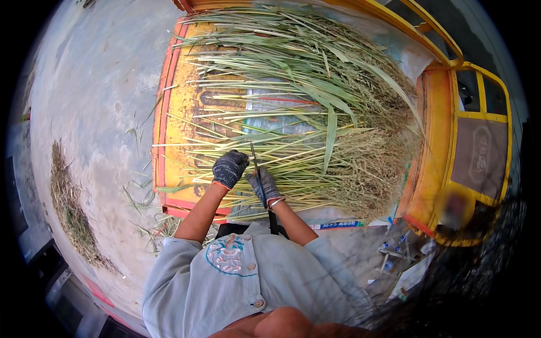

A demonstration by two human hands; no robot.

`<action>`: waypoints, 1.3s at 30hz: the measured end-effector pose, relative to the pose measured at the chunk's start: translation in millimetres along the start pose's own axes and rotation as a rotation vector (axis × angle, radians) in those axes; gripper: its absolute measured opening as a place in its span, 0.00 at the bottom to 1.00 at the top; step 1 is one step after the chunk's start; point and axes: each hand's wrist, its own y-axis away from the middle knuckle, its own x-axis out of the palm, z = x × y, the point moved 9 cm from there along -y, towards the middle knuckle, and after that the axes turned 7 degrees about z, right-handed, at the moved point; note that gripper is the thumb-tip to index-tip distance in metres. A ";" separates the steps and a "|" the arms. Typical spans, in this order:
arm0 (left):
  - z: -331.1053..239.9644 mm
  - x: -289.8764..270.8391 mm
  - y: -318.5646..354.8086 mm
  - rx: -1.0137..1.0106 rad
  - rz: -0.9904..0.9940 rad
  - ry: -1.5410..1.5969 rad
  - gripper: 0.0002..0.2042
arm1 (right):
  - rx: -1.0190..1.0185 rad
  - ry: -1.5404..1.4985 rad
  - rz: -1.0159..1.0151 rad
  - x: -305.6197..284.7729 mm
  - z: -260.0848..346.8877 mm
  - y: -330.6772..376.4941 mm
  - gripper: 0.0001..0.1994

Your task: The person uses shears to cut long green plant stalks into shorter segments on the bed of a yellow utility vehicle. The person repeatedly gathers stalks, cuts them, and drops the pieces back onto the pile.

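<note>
Long green-yellow plant stalks (293, 143) with leaves and brownish seed heads lie across a worn yellow truck bed, heads to the right. My left hand (230, 169), in a dark knitted glove, is closed over the stalks' left part; what it holds is hidden. Close beside it, my right hand (264, 186), in a grey glove, is bent among the stalks with its thumb to the left. Its fingers look curled, and their contents cannot be made out. A thin dark strip (257, 169) passes over the right hand; whether it is held is unclear.
The bed's red edge (159, 135) runs along the left. A yellow cab frame (439, 141) stands at the right. On the concrete ground at the left lies a heap of dry plant scraps (70, 203). Bottles and litter (391, 248) lie at the lower right.
</note>
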 end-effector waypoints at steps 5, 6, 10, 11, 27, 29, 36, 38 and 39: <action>19.0 13.0 25.8 0.012 0.019 0.089 0.11 | -0.077 -0.094 -0.058 12.0 -17.2 20.0 0.17; 32.9 12.8 32.6 -0.014 0.013 0.134 0.11 | -0.078 -0.137 -0.064 13.7 -21.0 22.3 0.17; 159.9 -54.0 106.0 -0.406 -0.313 -0.098 0.11 | -0.074 -0.169 -0.034 3.0 -18.6 33.9 0.18; 214.0 -79.5 139.8 -0.629 -0.408 -0.167 0.16 | -0.033 -0.148 0.006 2.3 -25.2 33.3 0.19; 118.5 -26.5 -131.9 -0.384 -0.226 -0.337 0.07 | -0.085 -0.132 -0.050 -5.1 -31.6 14.2 0.18; 110.7 -23.3 -136.8 -0.346 -0.107 -0.398 0.08 | -0.061 -0.465 -0.040 2.9 -72.7 0.7 0.19; 92.4 -61.2 -69.1 -0.044 -0.162 -0.107 0.10 | -0.070 0.030 0.164 8.1 5.8 3.6 0.29; 85.8 -60.5 -39.1 -0.072 -0.107 -0.054 0.10 | -0.077 0.031 0.193 24.3 12.1 -2.4 0.33; 81.1 -58.8 -26.2 -0.066 -0.118 -0.057 0.10 | 0.035 0.060 0.274 35.6 6.9 -5.7 0.37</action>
